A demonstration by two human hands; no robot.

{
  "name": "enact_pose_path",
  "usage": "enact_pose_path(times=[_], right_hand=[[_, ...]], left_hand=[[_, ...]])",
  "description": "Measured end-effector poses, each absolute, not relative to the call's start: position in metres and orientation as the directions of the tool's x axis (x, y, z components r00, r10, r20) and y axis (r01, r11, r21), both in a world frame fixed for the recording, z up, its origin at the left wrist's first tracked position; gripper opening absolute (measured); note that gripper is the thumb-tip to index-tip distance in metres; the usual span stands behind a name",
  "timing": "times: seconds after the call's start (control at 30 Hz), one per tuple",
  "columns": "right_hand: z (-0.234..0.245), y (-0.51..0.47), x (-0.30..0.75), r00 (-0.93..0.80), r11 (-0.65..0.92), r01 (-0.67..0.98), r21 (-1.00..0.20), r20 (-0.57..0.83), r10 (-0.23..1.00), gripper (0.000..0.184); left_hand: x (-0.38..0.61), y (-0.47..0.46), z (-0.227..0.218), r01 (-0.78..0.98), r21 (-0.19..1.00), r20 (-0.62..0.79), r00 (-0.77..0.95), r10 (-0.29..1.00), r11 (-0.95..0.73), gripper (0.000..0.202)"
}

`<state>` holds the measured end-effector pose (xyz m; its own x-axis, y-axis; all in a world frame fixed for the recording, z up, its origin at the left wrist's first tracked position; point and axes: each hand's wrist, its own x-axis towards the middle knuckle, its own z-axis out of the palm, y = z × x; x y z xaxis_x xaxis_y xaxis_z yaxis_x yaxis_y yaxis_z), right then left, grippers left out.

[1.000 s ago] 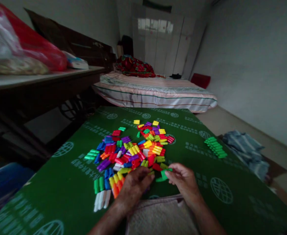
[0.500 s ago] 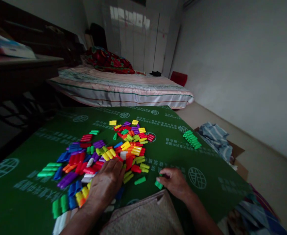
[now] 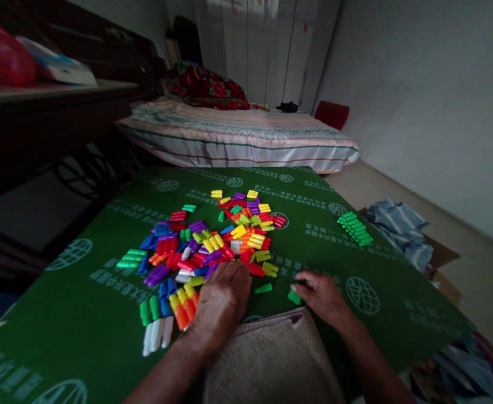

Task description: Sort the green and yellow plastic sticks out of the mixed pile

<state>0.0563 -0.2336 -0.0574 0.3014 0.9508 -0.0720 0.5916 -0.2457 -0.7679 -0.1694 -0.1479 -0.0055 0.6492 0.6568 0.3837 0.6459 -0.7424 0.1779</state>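
Note:
Small plastic pieces in many colours, shaped like joined tubes, lie in a loose pile [image 3: 200,247] on a green board [image 3: 103,325]. My left hand [image 3: 225,297] rests palm down at the near right side of this pile. Its fingers are bent and pressed together, and whatever is under them is hidden. My right hand [image 3: 324,297] has thumb and fingers closed around a green plastic piece [image 3: 294,297], low over the board. Between the two hands lies a single green piece [image 3: 263,288]. Farther right, several green pieces stand side by side in a row [image 3: 355,228].
A folded grey-brown cloth [image 3: 272,359] lies at the near edge. Beyond the board is a bed [image 3: 246,140] with a red flowered blanket [image 3: 213,87]. To the right, striped cloth [image 3: 398,230] lies on a cardboard box [image 3: 444,252]. A dark table [image 3: 61,112] stands left.
The camera view has turned left and down, so everything sits farther right and higher. My left hand has shifted slightly toward me and right relative to the pile. The right hand still holds the green piece.

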Motion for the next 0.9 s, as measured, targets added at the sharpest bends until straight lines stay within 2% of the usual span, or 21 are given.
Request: enact_pose_path(times=[0.13,0.23,0.5,0.6,0.67,0.7,0.77,0.8,0.83,0.9], right_hand=[[-0.061,-0.235,0.058,0.310,-0.236,0.580,-0.780,-0.057,0.949,0.028],[-0.062,-0.236,0.058,0.319,-0.240,0.574,-0.783,-0.056,0.946,0.029],[-0.063,-0.236,0.058,0.306,-0.239,0.518,-0.822,-0.083,0.948,0.028],[-0.060,-0.236,0.056,0.311,-0.221,0.525,-0.822,-0.057,0.949,0.026],[-0.055,-0.238,0.053,0.330,-0.206,0.511,-0.835,-0.030,0.943,0.025],[-0.052,-0.239,0.050,0.344,-0.195,0.500,-0.843,-0.013,0.939,0.025],[-0.043,-0.241,0.043,0.364,-0.168,0.481,-0.861,0.022,0.931,0.026],[-0.038,-0.243,0.039,0.362,-0.151,0.474,-0.867,0.036,0.931,0.028],[-0.032,-0.244,0.036,0.347,-0.128,0.469,-0.874,0.049,0.937,0.029],[-0.019,-0.246,0.030,0.283,-0.053,0.470,-0.881,0.093,0.955,0.032]], left_hand=[[-0.157,-0.161,0.004,0.633,0.242,0.116,0.734,0.670,-0.735,0.019],[-0.148,-0.165,0.005,0.637,0.223,0.000,0.757,0.654,-0.738,0.018],[-0.126,-0.166,-0.001,0.637,0.166,-0.085,0.769,0.633,-0.752,0.031],[-0.125,-0.164,-0.006,0.636,0.204,-0.076,0.768,0.635,-0.744,0.035],[-0.125,-0.163,-0.010,0.638,0.348,-0.041,0.742,0.669,-0.687,0.033],[-0.125,-0.163,-0.013,0.624,0.473,-0.025,0.715,0.699,-0.622,0.031],[-0.124,-0.162,-0.014,0.527,0.759,-0.041,0.625,0.779,-0.383,0.031],[-0.123,-0.162,-0.013,0.446,0.866,-0.083,0.574,0.815,-0.226,0.032],[-0.122,-0.162,-0.010,0.364,0.929,-0.147,0.531,0.835,-0.068,0.034],[-0.119,-0.162,-0.003,0.248,0.952,-0.281,0.475,0.834,0.180,0.039]])
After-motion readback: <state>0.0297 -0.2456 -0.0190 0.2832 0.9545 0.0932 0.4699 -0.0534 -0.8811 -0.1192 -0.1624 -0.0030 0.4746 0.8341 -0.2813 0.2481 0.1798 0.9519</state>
